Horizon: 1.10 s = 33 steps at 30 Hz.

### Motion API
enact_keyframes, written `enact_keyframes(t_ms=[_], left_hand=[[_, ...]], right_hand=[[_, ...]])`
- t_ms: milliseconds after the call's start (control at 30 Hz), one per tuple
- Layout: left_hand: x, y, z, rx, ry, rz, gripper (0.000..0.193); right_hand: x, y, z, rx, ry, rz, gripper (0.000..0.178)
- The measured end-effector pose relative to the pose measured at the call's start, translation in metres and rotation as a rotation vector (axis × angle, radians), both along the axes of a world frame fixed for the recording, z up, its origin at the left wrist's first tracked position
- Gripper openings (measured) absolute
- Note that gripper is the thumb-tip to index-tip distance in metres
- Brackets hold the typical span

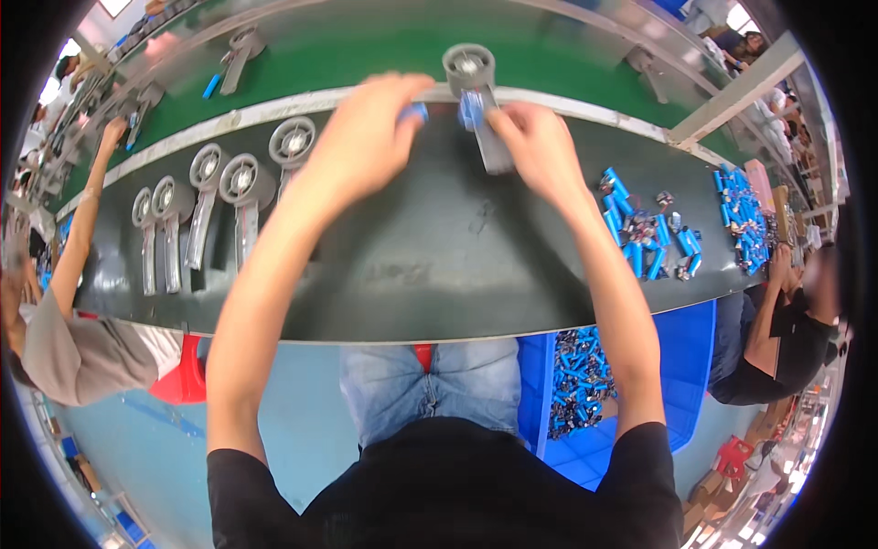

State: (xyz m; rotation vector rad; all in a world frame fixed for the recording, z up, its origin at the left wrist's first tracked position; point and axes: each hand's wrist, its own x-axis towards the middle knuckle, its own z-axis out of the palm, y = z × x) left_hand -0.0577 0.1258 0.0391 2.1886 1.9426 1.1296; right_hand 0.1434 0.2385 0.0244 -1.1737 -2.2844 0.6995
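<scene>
My right hand grips the handle of a grey handheld fan shell with a round fan head, at the far edge of the bench. A blurred blue piece lies at the top of that handle, just below the fan head. To the left, my left hand is closed around a small blue cylinder, which looks like a battery; the fingers cover most of it. Near my left forearm stand several more grey fan shells in a row, handles toward me.
Blue batteries with wires lie loose on the dark bench at right, with another pile beyond. A blue bin of similar parts stands below the right edge. A green conveyor belt runs behind. Other people sit at both sides.
</scene>
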Motion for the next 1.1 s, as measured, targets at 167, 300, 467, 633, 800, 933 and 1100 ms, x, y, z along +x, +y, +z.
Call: enact_keyframes(t_ms=[167, 300, 467, 633, 800, 933, 1100], left_hand=[[-0.049, 0.138, -0.011, 0.002, -0.094, 0.222, 0.027], [-0.071, 0.180, -0.043, -0.070, -0.075, 0.338, 0.031], [-0.098, 0.155, -0.050, -0.246, 0.079, 0.297, 0.037], [-0.073, 0.121, 0.004, -0.380, 0.083, 0.200, 0.032], [-0.042, 0.106, 0.031, -0.427, 0.018, 0.185, 0.029], [-0.012, 0.092, 0.045, -0.369, -0.090, 0.110, 0.038], [0.043, 0.065, 0.042, -0.106, -0.240, 0.093, 0.059]], right_hand=[[-0.068, 0.127, -0.020, 0.052, 0.058, -0.074, 0.039], [-0.087, 0.170, -0.048, 0.140, 0.030, -0.125, 0.042], [-0.046, 0.207, -0.028, 0.201, -0.062, -0.295, 0.054], [0.120, 0.316, -0.052, 0.672, -0.231, -1.208, 0.047], [0.187, 0.333, -0.063, -0.258, 0.245, -0.661, 0.027], [0.138, 0.246, -0.019, -0.536, 0.793, -0.462, 0.027], [0.092, 0.038, 0.021, -0.763, 0.773, -0.198, 0.025]])
